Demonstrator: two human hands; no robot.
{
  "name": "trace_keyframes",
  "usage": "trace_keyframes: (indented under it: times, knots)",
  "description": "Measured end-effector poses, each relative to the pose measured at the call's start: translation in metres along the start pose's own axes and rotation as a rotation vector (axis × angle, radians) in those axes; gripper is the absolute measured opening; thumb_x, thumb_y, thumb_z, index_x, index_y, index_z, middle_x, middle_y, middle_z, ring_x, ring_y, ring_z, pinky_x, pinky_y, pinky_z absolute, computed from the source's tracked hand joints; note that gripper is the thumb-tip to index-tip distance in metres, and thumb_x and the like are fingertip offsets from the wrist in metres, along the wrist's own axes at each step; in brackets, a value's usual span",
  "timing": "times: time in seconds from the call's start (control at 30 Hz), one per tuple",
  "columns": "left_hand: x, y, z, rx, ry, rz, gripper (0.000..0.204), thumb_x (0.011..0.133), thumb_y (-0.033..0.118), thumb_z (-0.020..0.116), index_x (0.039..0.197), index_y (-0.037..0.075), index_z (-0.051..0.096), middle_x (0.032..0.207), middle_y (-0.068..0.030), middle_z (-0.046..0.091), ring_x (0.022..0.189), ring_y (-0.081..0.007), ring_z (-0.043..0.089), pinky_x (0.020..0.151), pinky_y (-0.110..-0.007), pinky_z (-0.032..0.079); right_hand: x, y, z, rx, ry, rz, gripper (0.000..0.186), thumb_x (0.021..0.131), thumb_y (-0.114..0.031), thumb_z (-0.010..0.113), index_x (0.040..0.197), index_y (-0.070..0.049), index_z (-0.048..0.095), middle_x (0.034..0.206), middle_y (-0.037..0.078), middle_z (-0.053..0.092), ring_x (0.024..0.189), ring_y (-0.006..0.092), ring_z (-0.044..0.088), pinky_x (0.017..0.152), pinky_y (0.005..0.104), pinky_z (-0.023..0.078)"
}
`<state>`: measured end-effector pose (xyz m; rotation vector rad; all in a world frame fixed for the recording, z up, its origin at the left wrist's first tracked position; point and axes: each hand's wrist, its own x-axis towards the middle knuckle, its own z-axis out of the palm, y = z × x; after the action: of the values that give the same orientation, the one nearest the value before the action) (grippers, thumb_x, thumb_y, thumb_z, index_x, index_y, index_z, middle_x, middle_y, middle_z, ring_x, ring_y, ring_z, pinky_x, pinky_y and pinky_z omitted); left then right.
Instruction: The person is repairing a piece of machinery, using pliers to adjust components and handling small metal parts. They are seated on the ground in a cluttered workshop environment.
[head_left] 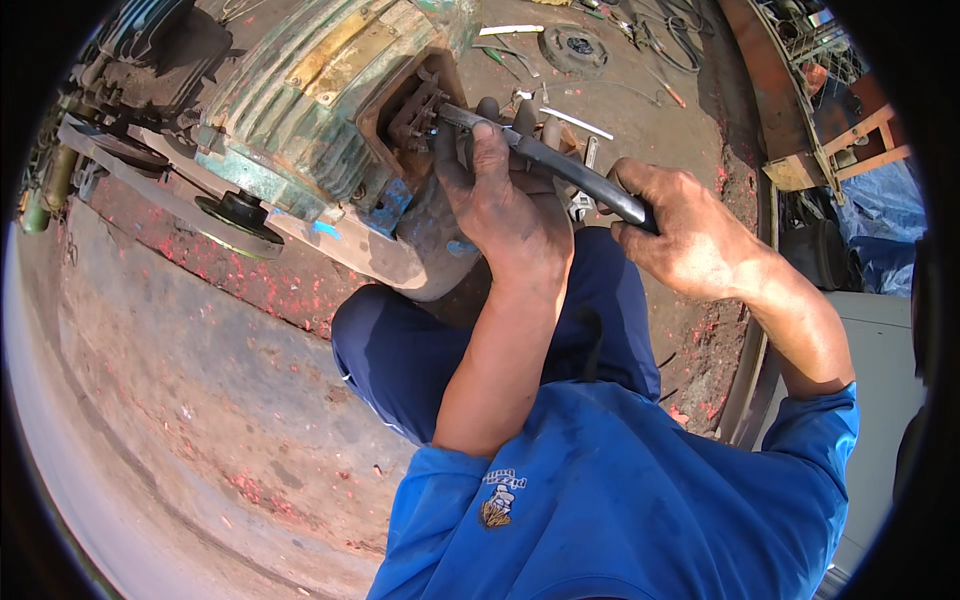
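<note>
1. Ideally, we steady the long tool [572, 172] near its head and guide it from the black end.
2. Our left hand's [512, 218] fingers hold its front; our right hand's [690, 238] wrap its end.
3. It spans both sets of fingers; the green machine's [290, 130] rusty fitting [412, 118] lies just beyond the left fingertips, contact unclear.

From afar I see a dirty floor [632, 135] w/ red bits [250, 488]. Big green motor [290, 125] sits L; round disc [575, 48], white stick [577, 123] & orange-handled tool [679, 97] lie far R.
</note>
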<state>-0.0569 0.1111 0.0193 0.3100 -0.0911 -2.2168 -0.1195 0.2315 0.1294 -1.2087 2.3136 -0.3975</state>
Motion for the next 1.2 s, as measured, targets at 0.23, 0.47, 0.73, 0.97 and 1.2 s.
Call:
trace_keyframes:
  times: [0.23, 0.47, 0.73, 0.97, 1.2]
  knots:
    - [0.001, 0.006, -0.001, 0.042, -0.046, -0.010, 0.048, 0.105, 0.011, 0.065, 0.147, 0.007, 0.043, 0.127, -0.0093, 0.061, 0.106, -0.0229, 0.067, 0.085, -0.042, 0.060, 0.009, 0.018, -0.017, 1.048, -0.367, 0.214, 0.045, 0.085, -0.007, 0.062, 0.128, 0.005, 0.065, 0.111, 0.024, 0.074, 0.083, 0.0296, 0.077, 0.076, 0.0450, 0.065]
    - [-0.002, -0.001, -0.006, 0.083, -0.088, 0.045, 0.043, 0.108, 0.013, 0.057, 0.150, 0.008, 0.047, 0.131, -0.0094, 0.063, 0.114, -0.0230, 0.065, 0.095, -0.042, 0.055, -0.016, 0.012, 0.019, -0.705, 0.480, -0.235, 0.055, 0.083, 0.003, 0.062, 0.137, -0.005, 0.065, 0.138, 0.024, 0.057, 0.119, 0.0437, 0.057, 0.096, 0.0539, 0.048]
    - [-0.003, 0.005, -0.014, 0.160, -0.061, -0.002, 0.053, 0.107, 0.010, 0.062, 0.155, 0.007, 0.040, 0.128, -0.0077, 0.062, 0.108, -0.0165, 0.063, 0.085, -0.034, 0.054, -0.007, 0.029, 0.054, -1.013, 0.639, -0.199, 0.053, 0.088, -0.015, 0.063, 0.142, -0.012, 0.063, 0.151, 0.016, 0.049, 0.125, 0.0355, 0.052, 0.105, 0.0546, 0.040]
    - [0.000, 0.006, -0.014, 0.111, -0.047, -0.013, 0.051, 0.108, 0.006, 0.059, 0.155, 0.009, 0.040, 0.110, -0.0021, 0.063, 0.081, -0.0079, 0.059, 0.061, -0.022, 0.047, -0.005, 0.025, 0.060, -1.038, 0.675, -0.167, 0.052, 0.089, -0.018, 0.065, 0.141, -0.016, 0.062, 0.150, 0.009, 0.049, 0.126, 0.0323, 0.051, 0.103, 0.0520, 0.040]
    - [0.000, 0.005, -0.012, 0.108, -0.027, 0.005, 0.050, 0.108, 0.006, 0.059, 0.155, 0.008, 0.040, 0.109, -0.0027, 0.062, 0.081, -0.0088, 0.059, 0.062, -0.023, 0.048, -0.005, 0.013, 0.052, -0.938, 0.606, -0.209, 0.053, 0.084, -0.006, 0.067, 0.137, -0.010, 0.065, 0.134, 0.015, 0.059, 0.115, 0.0352, 0.059, 0.092, 0.0478, 0.049]
